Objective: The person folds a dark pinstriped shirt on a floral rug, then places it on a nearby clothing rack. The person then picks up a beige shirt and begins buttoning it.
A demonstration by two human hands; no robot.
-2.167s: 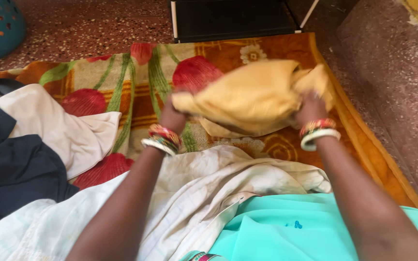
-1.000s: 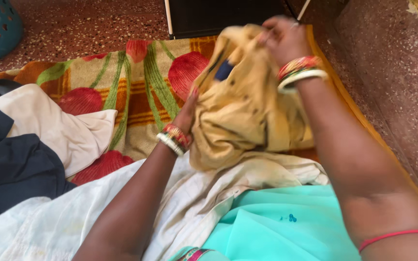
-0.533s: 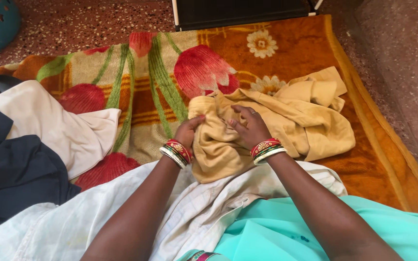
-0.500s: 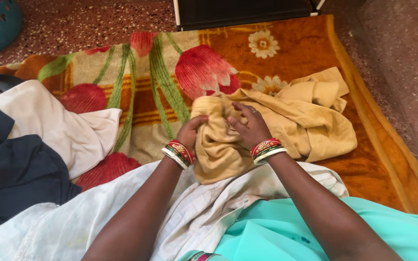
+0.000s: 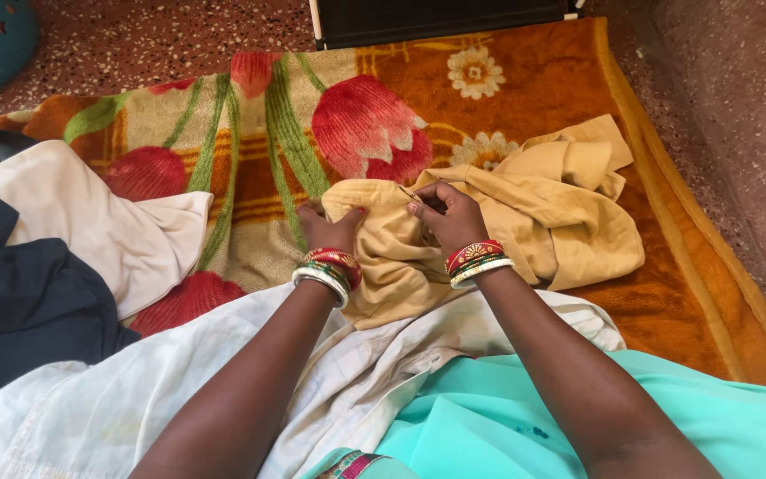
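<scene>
Head view: both hands (image 5: 330,229) (image 5: 448,213) pinching crumpled mustard-yellow garment (image 5: 525,208) (soft folds, rumpled).

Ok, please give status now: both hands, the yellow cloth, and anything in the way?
Left hand and right hand both gripping mustard-yellow garment. Garment crumpled on floral blanket. Nothing blocking.

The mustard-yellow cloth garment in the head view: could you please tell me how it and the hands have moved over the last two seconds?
The mustard-yellow cloth garment was held up in the air, lifted higher by the right hand, then brought down onto the floral orange blanket. Both hands now grip its near edge, the left hand beside the right. The cream cloth, dark navy cloth and white cloth stayed put.
</scene>
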